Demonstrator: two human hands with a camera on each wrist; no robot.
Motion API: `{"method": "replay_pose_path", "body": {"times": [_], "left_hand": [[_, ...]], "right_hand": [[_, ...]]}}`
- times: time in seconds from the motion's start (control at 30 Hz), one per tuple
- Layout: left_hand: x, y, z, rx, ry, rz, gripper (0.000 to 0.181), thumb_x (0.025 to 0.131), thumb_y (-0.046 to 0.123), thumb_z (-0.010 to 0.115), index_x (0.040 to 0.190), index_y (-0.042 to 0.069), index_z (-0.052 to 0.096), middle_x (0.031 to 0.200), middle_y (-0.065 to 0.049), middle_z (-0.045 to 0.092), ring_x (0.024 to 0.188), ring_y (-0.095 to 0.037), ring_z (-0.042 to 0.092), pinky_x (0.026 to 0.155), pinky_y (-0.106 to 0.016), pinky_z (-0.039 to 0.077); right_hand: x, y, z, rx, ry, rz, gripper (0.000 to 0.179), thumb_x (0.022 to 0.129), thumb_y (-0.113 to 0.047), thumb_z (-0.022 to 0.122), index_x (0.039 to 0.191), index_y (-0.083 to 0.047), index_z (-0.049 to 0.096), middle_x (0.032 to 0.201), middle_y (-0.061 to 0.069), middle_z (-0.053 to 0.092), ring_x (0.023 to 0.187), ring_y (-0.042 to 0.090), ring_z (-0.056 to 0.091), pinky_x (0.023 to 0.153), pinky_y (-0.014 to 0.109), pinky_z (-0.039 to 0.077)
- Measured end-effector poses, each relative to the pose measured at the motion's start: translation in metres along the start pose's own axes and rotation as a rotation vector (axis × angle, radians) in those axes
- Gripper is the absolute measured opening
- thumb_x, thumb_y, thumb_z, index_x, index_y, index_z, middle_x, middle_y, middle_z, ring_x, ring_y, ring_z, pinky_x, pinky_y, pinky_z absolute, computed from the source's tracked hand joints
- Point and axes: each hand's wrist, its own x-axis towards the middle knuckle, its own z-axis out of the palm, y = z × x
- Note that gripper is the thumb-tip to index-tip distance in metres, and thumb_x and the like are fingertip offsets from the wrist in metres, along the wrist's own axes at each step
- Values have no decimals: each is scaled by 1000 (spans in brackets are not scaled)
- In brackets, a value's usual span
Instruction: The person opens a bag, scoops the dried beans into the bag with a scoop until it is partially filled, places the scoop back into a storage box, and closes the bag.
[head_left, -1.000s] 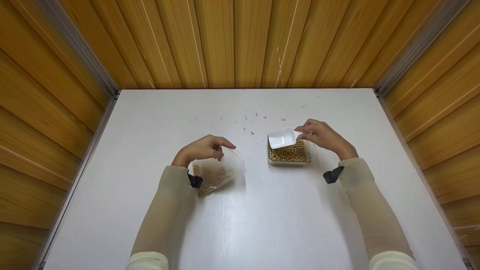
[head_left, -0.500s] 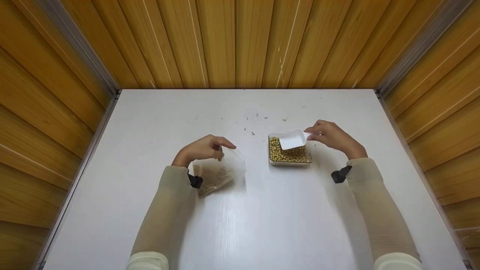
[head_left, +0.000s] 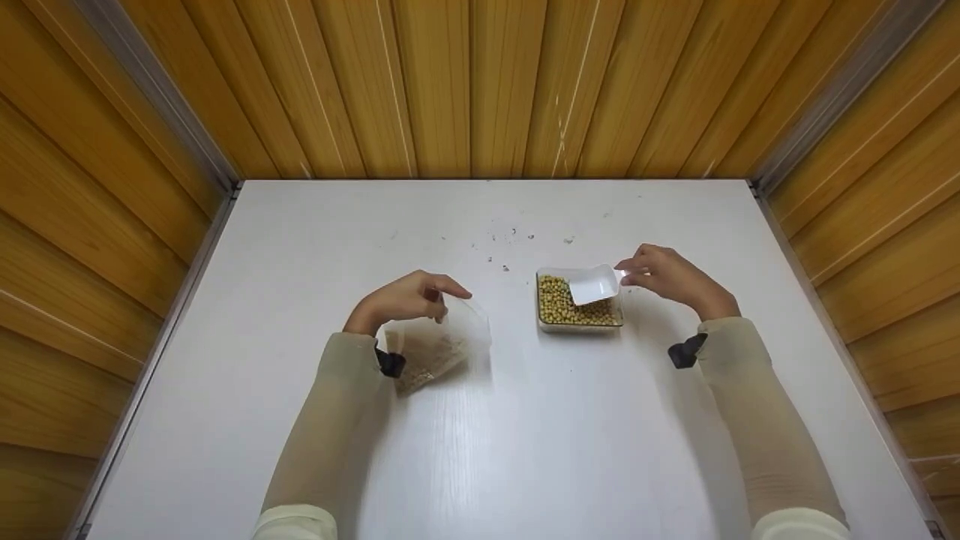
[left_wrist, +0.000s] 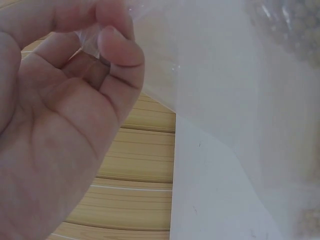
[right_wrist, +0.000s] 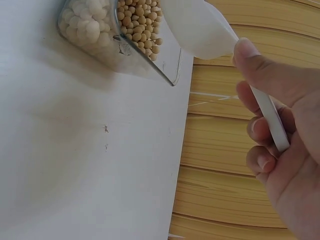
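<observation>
My right hand (head_left: 670,279) grips the handle of a white scoop (head_left: 592,284) with thumb and fingers. The scoop's bowl is over the right part of a clear rectangular container (head_left: 581,327) full of yellowish soybeans (head_left: 556,304). In the right wrist view, the scoop (right_wrist: 197,27) is beside the soybeans (right_wrist: 137,22), its handle lying across my curled fingers. To the left, my left hand (head_left: 403,298) pinches the upper edge of a clear plastic bag (head_left: 431,358) with small contents in its lower part. The bag is partly hidden by my wrist and its black strap piece.
Small dark specks and crumbs (head_left: 512,232) are scattered on the white table (head_left: 510,450) behind the container. Wood-patterned panels (head_left: 465,90) wall in the back and both sides.
My right hand has moved right with the scoop, from the container's back left to its right part, then slightly nearer me. My left hand and the bag stay in place.
</observation>
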Motion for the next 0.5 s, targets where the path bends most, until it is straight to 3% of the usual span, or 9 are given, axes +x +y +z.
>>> {"method": "replay_pose_path", "body": {"times": [0.23, 0.5], "left_hand": [[1, -1, 1, 8, 8, -3, 45, 84, -5, 59, 128, 4, 62, 128, -14, 60, 69, -19, 54, 67, -27, 46], [1, 0, 0, 1, 5, -23, 44, 84, -3, 56, 127, 5, 63, 115, -8, 65, 70, -21, 52, 74, -40, 47]], "right_hand": [[-3, -1, 0, -58, -1, -14, 32, 86, -10, 68, 117, 0, 68, 96, 13, 63, 86, 24, 57, 76, 38, 47], [-6, -3, 2, -91, -16, 6, 31, 87, -11, 67, 117, 0, 68, 95, 12, 62, 87, 26, 57, 77, 41, 47]]}}
